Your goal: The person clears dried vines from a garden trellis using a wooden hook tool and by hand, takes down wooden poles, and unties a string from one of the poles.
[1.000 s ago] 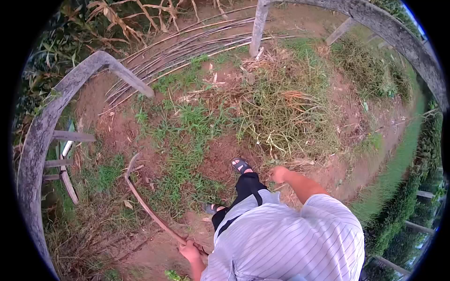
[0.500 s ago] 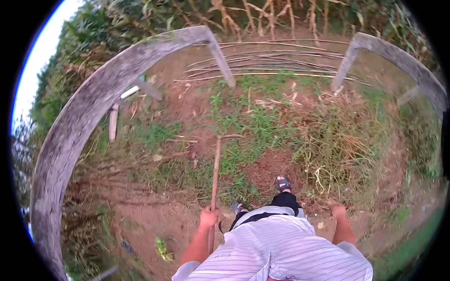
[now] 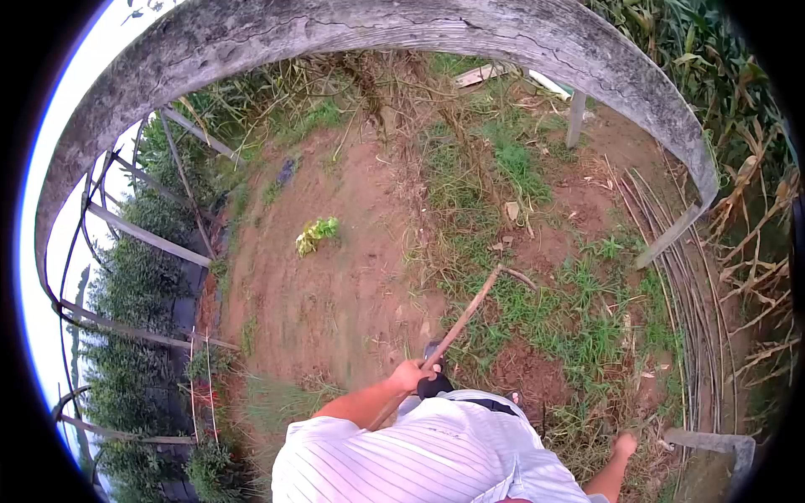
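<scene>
My left hand is closed around the wooden handle of a hoe. The handle slants up and to the right, ending in a thin curved head above the weeds. Its rear end runs back under my left forearm. Out to the right, my right hand hangs beside my body over dry weeds. It looks rounded and nothing shows in it, but its fingers are too small to make out. Below my left hand, part of my shoe shows on the soil.
A grey, weathered beam arches across the top on posts. Long thin poles lie on the right, beside dry corn stalks. A leafy yellow-green plant stands on bare soil. Wooden frames and shrubs line the left.
My view has turned left, so the poles and corn now lie to the right. The hoe, still in my left hand, now slants rightward. More bare soil shows.
</scene>
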### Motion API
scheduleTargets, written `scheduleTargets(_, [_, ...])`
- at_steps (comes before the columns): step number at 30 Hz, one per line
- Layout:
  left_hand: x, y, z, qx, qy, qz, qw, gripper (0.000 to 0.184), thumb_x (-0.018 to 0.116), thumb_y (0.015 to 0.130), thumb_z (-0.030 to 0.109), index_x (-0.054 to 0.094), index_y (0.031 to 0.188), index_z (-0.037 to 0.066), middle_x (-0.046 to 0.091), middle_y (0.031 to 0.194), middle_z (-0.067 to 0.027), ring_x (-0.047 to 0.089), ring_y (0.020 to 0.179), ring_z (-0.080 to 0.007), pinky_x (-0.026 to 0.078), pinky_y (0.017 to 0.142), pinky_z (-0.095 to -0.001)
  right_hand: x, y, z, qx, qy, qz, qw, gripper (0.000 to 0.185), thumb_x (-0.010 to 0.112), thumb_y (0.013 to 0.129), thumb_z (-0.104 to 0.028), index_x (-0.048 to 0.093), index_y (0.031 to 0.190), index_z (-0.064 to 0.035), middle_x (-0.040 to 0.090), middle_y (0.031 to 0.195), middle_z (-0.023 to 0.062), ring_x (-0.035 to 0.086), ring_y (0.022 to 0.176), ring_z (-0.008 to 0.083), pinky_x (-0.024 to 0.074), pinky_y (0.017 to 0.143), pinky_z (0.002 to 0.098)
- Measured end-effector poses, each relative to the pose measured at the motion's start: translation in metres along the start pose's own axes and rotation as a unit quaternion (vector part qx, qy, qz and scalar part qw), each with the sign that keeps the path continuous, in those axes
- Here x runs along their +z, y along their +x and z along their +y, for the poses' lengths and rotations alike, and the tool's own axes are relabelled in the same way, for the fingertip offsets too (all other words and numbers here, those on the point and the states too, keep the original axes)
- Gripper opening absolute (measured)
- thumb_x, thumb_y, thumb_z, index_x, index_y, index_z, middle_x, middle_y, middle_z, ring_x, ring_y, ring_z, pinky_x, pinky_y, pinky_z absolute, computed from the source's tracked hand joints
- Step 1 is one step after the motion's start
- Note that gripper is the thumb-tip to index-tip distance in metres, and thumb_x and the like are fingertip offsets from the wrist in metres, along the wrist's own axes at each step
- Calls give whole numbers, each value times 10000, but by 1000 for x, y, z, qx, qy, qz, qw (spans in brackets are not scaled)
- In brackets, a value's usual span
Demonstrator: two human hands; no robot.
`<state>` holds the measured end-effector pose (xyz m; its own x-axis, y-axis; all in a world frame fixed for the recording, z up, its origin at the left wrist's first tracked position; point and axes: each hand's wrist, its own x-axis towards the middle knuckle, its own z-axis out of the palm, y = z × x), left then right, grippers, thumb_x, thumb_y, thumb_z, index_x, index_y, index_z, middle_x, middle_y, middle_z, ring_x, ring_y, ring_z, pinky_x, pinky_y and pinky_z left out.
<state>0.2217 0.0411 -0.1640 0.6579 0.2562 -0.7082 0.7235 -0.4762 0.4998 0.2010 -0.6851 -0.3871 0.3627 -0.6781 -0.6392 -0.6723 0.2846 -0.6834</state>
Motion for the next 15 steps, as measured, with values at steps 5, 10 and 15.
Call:
scheduleTargets(5, [-9,-13,-8,32,-161,-1,986,274,719,747,219,672,904,0,598,635,-43,558,523,-135,436,504,-297,115,-73,-117,-102,34,-171,979,222,546,968,-175,579,1155,-60,592,814,17,548,602,119,422,476,262])
scheduleTargets(10, [-39,11,-65,-34,-143,42,988,267,706,733,220,656,840,-20,599,593,-80,568,475,-165,462,466,-334,247,-210,-95,-153,-100,-295,938,284,539,976,-131,563,1238,-23,646,962,42,612,684,122,461,553,254])
scheduleTargets(15, [-97,36,-168,-41,-88,54,994,337,733,720,278,710,881,-17,655,665,-140,646,554,-198,515,542,-352,355,-360,-42,-285,-303,-375,829,231,612,925,-131,660,1112,-5,687,843,50,631,726,117,503,676,273])
